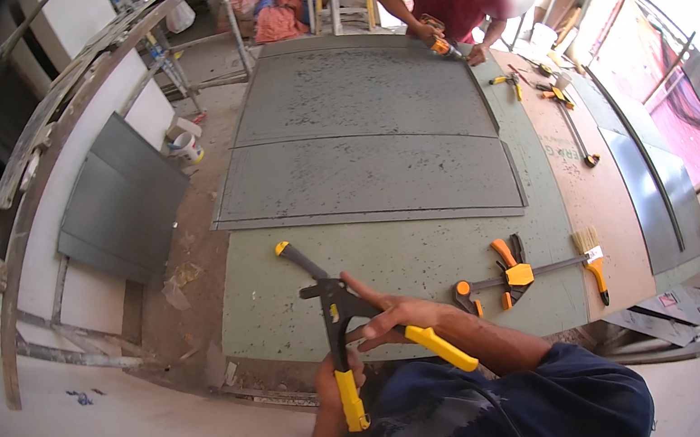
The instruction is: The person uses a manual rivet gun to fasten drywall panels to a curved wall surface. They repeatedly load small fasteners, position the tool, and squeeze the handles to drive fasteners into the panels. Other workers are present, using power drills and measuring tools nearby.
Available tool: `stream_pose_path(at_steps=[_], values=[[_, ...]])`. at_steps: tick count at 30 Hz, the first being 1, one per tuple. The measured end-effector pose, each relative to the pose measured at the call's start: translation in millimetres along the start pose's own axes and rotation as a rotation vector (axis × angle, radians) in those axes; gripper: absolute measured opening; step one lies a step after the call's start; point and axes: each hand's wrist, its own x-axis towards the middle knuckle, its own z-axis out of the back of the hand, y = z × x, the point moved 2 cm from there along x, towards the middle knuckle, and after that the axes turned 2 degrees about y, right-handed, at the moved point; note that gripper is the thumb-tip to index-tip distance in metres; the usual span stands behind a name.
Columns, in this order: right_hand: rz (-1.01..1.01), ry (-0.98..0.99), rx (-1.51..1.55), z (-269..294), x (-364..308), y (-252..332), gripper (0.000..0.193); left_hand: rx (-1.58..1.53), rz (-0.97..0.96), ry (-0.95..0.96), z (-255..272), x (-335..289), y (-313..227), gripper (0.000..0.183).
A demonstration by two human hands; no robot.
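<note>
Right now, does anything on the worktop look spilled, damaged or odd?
Yes: dark specks are scattered unevenly across the gray paneling and the green board under it. They stand out against the plain surfaces; whether they're loose debris or marks, I can't tell.

This looks to me like a building site doubling as a metalwork shop. Scaffolding [235,28] stands at the left over a dusty, littered floor [206,206], with red sacks [279,25] heaped at the far end. A large grey panel [369,110] lies on the green worktable [274,290], with a lever riveter [336,309] at the near side, a bar clamp [519,275] and paintbrush [591,256] near right, and a power drill [441,46] far right.
</note>
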Motion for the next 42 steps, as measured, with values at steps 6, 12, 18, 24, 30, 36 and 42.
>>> stream_pose_path(at_steps=[6, 12, 18, 24, 30, 36, 42], values=[[-0.213, 0.155, 0.118, 15.9, 94.3, -46.0, 0.07, 0.074, -0.04, -0.159, 63.8, -1.6, -57.9, 0.034], [0.109, 0.223, 0.254, -19.0, 198.0, -59.0, 0.085, 0.266, -0.012, -0.254, 123.3, 9.5, -184.6, 0.036], [0.42, 0.176, 0.436, -93.7, 326.7, -57.0, 0.09, 0.202, -0.159, -0.273, 263.2, 2.4, -336.6, 0.032], [0.488, -0.053, 0.532, -123.6, 447.4, -58.5, 0.059, 0.152, -0.174, -0.376, 342.3, -24.2, -448.7, 0.025], [0.447, -0.122, 0.658, -97.9, 529.6, -61.8, 0.039, 0.092, -0.262, -0.312, 366.7, 2.6, -511.3, 0.024], [0.59, -0.206, 0.651, -65.2, 572.6, -53.9, 0.044, -0.07, -0.105, -0.146, 360.9, 78.3, -565.9, 0.02], [0.823, -0.249, 0.642, -7.8, 602.9, 21.9, 0.05, 0.027, -0.037, 0.149, 285.7, 248.4, -661.7, 0.019]])
